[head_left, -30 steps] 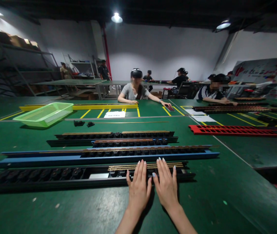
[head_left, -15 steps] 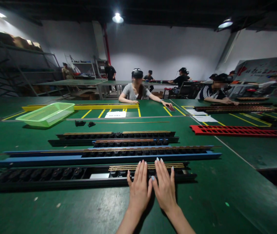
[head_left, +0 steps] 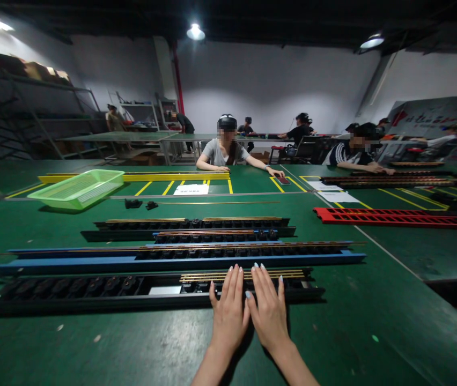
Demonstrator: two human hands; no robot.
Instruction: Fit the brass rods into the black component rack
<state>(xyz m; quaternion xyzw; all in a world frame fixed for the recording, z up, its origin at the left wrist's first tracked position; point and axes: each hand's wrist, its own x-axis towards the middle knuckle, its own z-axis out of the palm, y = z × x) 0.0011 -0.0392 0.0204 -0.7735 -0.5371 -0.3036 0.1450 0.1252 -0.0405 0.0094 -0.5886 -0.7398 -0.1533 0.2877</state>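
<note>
My left hand (head_left: 229, 311) lies with its fingers stretched out over the front edge of a long black channel (head_left: 91, 306). Beside it, my right hand (head_left: 268, 311) rests the same way, fingers extended, the two thumbs close together. Thin brass rods (head_left: 204, 277) run along the right part of the channel, partly covered by my fingertips. Round black parts (head_left: 111, 285) sit in a row in its left part, and a white piece (head_left: 164, 290) lies near the middle. Neither hand grips anything; whether the fingertips press on the rods is hard to see.
Behind lies a blue channel (head_left: 71, 262), then a further black rail (head_left: 116, 234) with brass rods. A green basket (head_left: 79, 190) stands far left, a red slotted rail (head_left: 373, 216) at right. Across the table sits a person (head_left: 222, 153) with a hand on a phone (head_left: 284, 181).
My right hand has shifted slightly left, closer to my left hand. In the background, a standing person has bent forward. The rails stay where they were.
</note>
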